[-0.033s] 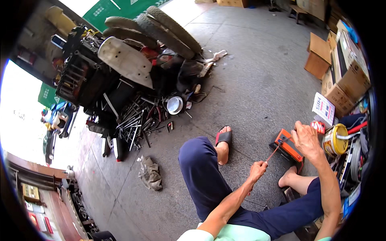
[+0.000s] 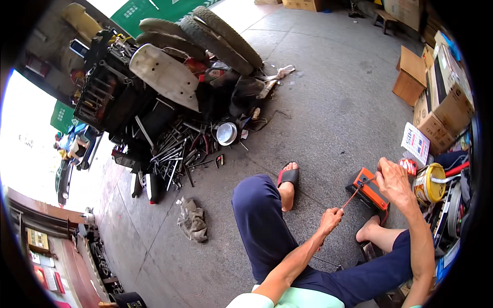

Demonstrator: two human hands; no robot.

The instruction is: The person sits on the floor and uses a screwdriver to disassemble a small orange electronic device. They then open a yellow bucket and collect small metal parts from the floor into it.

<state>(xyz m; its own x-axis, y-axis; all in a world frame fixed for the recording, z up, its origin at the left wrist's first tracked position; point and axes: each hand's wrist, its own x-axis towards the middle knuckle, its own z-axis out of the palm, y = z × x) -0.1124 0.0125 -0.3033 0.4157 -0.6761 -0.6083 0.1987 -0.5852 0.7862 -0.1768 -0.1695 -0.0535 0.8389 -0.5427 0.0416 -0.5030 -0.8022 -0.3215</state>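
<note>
On the floor by my feet stands an orange and black box-shaped device. A thin reddish cord stretches taut from its top to my left hand, whose fingers are closed around the cord's near end. My right hand is just above the device's right side, fingers bent and pressed together. A short, thin dark piece runs from these fingers toward the cord's far end; its kind is too small to make out. A sandal is on my left foot, and my right foot rests bare next to the device.
A yellow bucket, a printed sheet and cardboard boxes stand to the right. At the left lie a heap of wrenches and other tools, a round metal dish, tyres and a grey rag.
The surroundings have shifted slightly rightward in the picture. Both hands stay at the device, the left on the cord, with only tiny movement.
</note>
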